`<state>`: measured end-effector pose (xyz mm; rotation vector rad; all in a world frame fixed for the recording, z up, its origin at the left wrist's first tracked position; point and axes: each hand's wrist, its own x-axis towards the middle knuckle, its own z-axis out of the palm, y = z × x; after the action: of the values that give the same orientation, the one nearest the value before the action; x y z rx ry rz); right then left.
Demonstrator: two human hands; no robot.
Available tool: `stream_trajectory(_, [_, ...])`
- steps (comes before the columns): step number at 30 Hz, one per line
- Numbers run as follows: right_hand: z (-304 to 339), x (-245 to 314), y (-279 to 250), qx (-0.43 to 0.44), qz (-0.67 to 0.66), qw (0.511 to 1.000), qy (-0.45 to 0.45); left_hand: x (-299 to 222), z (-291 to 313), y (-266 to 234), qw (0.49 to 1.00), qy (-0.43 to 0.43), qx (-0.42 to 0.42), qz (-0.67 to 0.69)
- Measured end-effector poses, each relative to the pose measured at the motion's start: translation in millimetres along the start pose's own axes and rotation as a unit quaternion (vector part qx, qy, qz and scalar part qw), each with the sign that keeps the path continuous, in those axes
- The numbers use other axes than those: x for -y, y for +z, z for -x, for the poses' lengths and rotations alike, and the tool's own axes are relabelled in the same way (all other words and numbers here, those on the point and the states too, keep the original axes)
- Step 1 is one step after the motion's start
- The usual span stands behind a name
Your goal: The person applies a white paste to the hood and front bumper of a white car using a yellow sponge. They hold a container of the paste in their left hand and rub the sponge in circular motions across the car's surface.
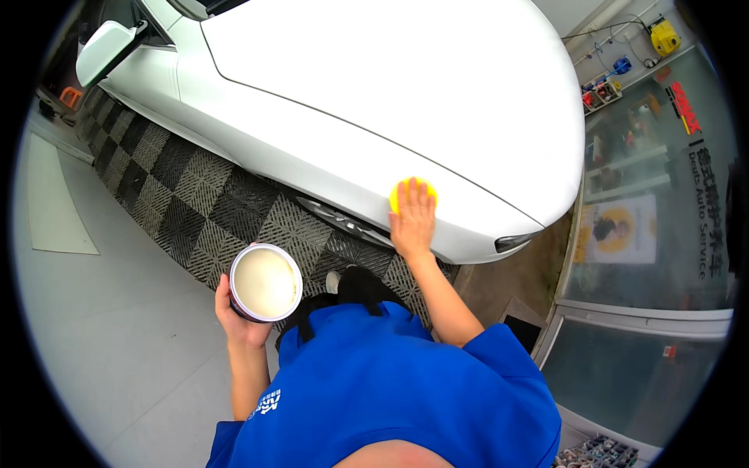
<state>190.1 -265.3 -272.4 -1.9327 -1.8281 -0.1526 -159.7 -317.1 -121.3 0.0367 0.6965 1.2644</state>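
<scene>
**Yellow pad flat on white car's fender; open tub held level beside it**

Head view, the only one I have on my remote feed. The white car [374, 74] serves as landmark. On its front fender, above the front wheel [343, 221] and below the bonnet seam, lies a round yellow pad [395, 200]. My right hand [413, 228] is laid flat over it, fingers extended and nearly together, not visibly pinching; whether the thumb grips the edge I cannot tell.

Well apart from the car, on the wheel side, my left hand [244, 318] closes around an open tub [299, 282], thumb up its outer wall; the fingers underneath are hidden. Pale paste [264, 282] fills much of it. Chequered floor tiles [168, 204] run alongside the car.

Handling assessment: the pad appears light and soft, best covered by a flat palm with even pressure. I judge the tub stiff-walled and moderately heavy, liable to slip if smeared; hold it low around the wall, mouth up. The car's paint looks smooth and scratchable.
</scene>
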Motion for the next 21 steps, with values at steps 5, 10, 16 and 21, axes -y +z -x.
stream_trajectory(5, [-80.2,27.1,-8.6,-0.107,0.006,0.991,0.081,-6.7,-7.0,9.9,1.0,0.019,0.004,-0.012])
stream_trajectory(10, [-21.0,27.7,3.8,0.044,0.002,0.999,-0.018,-18.9,-18.3,16.6,0.998,0.008,0.064,-0.002])
stream_trajectory(16, [-95.5,64.7,7.1,-0.069,0.006,0.994,0.081,-57.2,-54.5,13.8,0.998,-0.016,0.068,-0.004])
stream_trajectory(21, [-43.0,85.9,35.1,-0.02,0.022,0.998,0.058,-124.0,-88.2,-20.4,0.992,-0.049,0.112,-0.002])
